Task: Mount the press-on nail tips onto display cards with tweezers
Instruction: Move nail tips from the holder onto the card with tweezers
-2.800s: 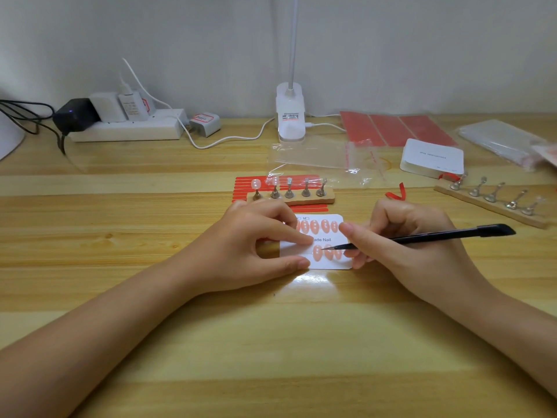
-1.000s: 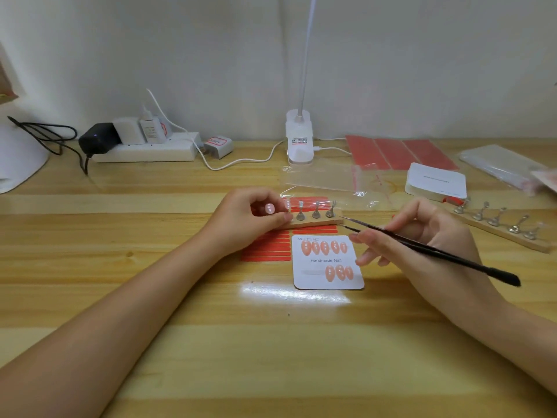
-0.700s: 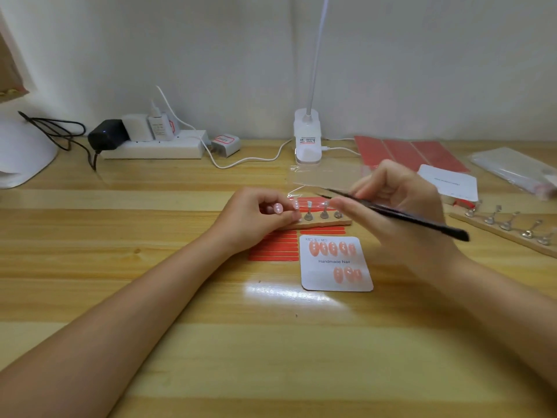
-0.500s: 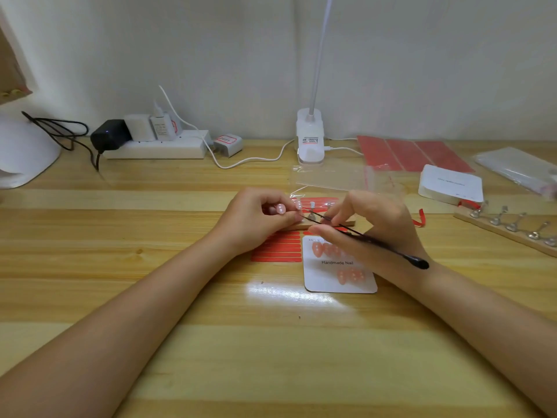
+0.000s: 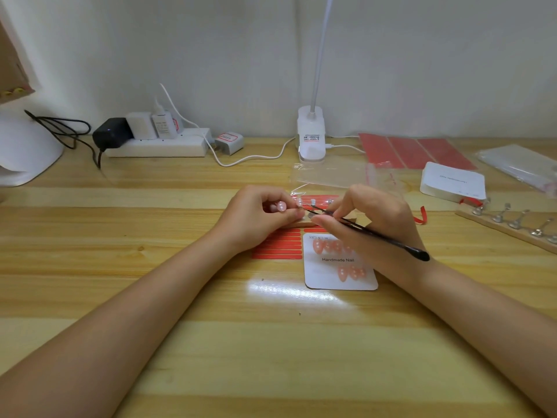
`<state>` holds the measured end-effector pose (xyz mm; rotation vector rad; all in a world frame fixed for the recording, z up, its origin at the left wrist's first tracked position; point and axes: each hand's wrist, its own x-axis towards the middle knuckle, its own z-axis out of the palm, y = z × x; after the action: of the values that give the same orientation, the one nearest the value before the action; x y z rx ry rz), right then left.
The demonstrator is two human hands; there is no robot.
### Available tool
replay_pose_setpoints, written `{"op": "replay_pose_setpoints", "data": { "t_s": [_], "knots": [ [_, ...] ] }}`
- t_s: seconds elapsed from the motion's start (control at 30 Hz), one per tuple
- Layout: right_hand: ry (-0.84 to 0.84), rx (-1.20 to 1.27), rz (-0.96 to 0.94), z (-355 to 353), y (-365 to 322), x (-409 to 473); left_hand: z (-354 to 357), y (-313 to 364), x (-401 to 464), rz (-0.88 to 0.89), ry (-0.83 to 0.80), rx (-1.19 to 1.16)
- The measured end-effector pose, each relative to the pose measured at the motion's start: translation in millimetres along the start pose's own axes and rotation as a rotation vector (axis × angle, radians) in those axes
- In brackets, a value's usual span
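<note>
A small home craft desk is showing here — a pale wooden table (image 5: 180, 342) sitting against a plain white wall (image 5: 422, 55). A white power strip (image 5: 156, 146) crowded with chargers is lying at the back, beside a clip-on desk lamp (image 5: 312, 137). Nail-craft supplies are spreading across the top — red adhesive sheets (image 5: 413, 150), a stack of white cards (image 5: 452, 182), clear plastic bags (image 5: 331, 175) and a wooden strip of metal nail stands (image 5: 512, 224).
</note>
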<state>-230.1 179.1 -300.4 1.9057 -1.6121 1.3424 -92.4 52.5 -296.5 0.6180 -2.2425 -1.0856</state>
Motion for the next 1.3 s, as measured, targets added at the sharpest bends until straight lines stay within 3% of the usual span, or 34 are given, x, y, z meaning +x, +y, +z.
{"op": "replay_pose_setpoints", "data": {
  "t_s": [0.3,1.03,1.3],
  "knots": [
    [0.034,0.110,0.106,2.5,2.0,-2.6,-0.2,0.2,-0.6,0.005,-0.016,0.014],
    [0.037,0.108,0.236,0.7,1.4,0.0,0.2,1.4,-1.0,0.007,-0.012,0.024],
    [0.113,0.190,0.483,-6.8,-4.5,4.2,-0.1,5.2,-4.9,0.013,0.018,0.112]
  ]
}}
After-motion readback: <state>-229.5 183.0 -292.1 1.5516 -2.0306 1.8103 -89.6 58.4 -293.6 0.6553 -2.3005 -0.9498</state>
